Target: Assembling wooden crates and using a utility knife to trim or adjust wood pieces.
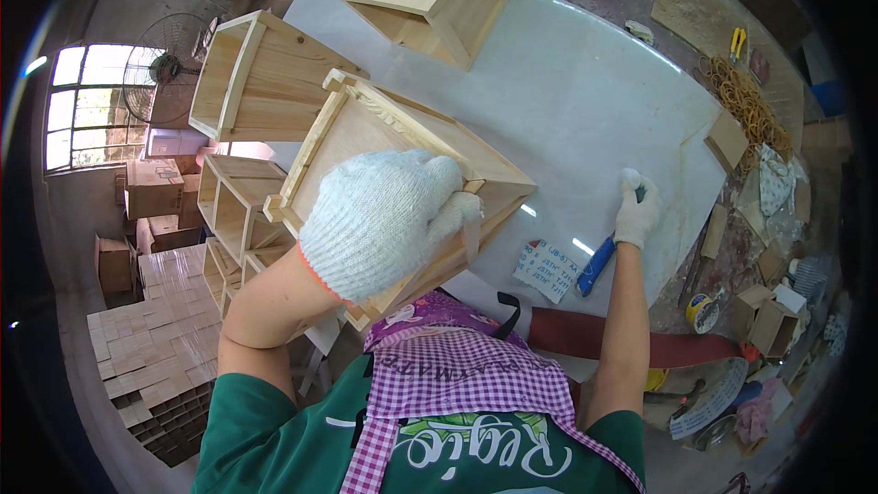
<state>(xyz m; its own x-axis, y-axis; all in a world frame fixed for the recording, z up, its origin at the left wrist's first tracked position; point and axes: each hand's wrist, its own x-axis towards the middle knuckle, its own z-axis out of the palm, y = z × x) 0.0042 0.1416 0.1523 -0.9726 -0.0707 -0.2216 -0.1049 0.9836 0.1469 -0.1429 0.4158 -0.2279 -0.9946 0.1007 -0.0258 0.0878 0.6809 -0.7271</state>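
My left hand (384, 220), in a white knitted glove, is closed over the edge of a tapered wooden box (366, 123) tilted in front of me. A pale narrow strip (472, 240) shows by its fingertips; whether the hand holds it is unclear. Out to the right, my right hand (637, 210), gloved too, rests low over the grey-white tabletop (585, 119) with its fingers curled. Something small and dark shows between those fingers, too small to name. Just below that hand lies a blue-handled tool (596, 265), beside a torn piece of printed card (546, 270).
More wooden boxes stand at the far side (439, 0) and the left (270, 82). Along the right lie a heap of tan rubber bands (754, 96), yellow-handled scissors (737, 42) and a tape roll (702, 311). A reddish-brown abrasive-looking strip (640, 340) crosses the near edge.
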